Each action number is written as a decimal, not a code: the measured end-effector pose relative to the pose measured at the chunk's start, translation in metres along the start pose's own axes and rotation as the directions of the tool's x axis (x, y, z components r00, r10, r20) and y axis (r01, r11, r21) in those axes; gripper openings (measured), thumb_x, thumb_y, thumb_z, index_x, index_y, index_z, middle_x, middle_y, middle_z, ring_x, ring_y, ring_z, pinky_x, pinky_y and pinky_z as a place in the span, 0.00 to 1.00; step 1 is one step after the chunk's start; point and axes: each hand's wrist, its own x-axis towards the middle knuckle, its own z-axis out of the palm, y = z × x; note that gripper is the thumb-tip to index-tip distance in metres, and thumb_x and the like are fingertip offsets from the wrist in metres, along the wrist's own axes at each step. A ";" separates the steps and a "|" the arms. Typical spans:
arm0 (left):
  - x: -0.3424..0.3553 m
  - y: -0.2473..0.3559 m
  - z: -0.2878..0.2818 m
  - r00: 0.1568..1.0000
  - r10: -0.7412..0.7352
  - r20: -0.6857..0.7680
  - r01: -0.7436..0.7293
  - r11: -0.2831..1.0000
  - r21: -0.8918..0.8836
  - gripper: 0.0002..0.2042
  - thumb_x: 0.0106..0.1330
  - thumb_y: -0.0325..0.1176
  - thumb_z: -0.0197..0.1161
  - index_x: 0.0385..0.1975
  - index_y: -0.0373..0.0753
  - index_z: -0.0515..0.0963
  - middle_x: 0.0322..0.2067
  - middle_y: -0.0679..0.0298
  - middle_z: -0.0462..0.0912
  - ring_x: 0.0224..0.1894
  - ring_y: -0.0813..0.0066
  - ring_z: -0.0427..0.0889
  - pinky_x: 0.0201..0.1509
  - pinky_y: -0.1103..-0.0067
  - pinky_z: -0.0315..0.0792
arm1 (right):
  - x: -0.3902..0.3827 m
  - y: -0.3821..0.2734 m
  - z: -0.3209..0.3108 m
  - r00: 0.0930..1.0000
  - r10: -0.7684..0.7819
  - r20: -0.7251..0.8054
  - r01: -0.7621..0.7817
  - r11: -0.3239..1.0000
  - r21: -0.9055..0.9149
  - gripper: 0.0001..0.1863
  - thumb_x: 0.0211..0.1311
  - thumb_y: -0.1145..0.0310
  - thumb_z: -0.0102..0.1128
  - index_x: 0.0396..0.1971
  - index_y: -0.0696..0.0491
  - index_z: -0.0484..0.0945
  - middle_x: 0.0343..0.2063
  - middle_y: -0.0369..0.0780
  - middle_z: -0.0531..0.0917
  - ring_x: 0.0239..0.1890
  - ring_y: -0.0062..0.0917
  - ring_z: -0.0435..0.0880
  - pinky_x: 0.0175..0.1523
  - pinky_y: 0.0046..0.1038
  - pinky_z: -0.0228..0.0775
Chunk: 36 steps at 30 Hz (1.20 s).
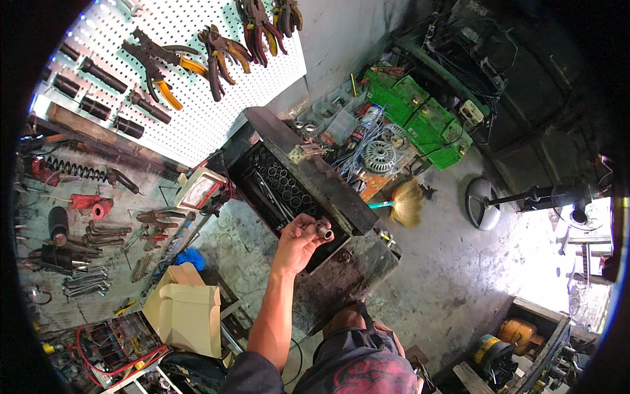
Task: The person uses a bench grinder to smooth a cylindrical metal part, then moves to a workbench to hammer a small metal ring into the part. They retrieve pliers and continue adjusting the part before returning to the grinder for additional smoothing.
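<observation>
Protruding from left hand point(298, 243): socket point(325, 232)

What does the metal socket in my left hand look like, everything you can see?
The socket is short, round and dull grey, metallic-looking, with a round opening visible at its exposed end. Your left hand grips it in the fingers, which hide its other end. In this view it appears over the near end of the open dark toolbox.
</observation>
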 end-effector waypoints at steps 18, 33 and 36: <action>-0.016 -0.081 0.116 0.929 -0.369 0.001 0.360 0.907 0.220 0.14 0.70 0.24 0.66 0.54 0.38 0.77 0.49 0.51 0.84 0.45 0.57 0.87 0.43 0.66 0.82 | -0.075 -0.044 0.020 0.881 0.461 -0.105 -0.368 0.808 0.459 0.13 0.54 0.63 0.72 0.34 0.57 0.85 0.20 0.38 0.83 0.20 0.24 0.79 0.27 0.33 0.70; -0.140 -0.473 0.407 0.053 -0.962 0.269 -0.045 0.267 0.963 0.27 0.62 0.25 0.73 0.63 0.30 0.76 0.39 0.63 0.85 0.39 0.77 0.83 0.45 0.78 0.80 | -0.121 0.038 0.210 0.302 0.919 0.254 -0.356 -0.139 0.924 0.23 0.63 0.57 0.68 0.50 0.60 0.84 0.46 0.56 0.87 0.50 0.40 0.87 0.52 0.40 0.77; -0.219 -0.558 0.491 -0.053 -0.962 0.267 0.010 0.267 0.964 0.27 0.60 0.23 0.74 0.61 0.29 0.77 0.42 0.63 0.85 0.42 0.74 0.83 0.49 0.76 0.80 | -0.112 0.056 0.224 0.190 0.900 0.393 -0.317 -0.323 0.892 0.26 0.64 0.55 0.69 0.47 0.66 0.83 0.45 0.57 0.87 0.51 0.43 0.86 0.55 0.43 0.77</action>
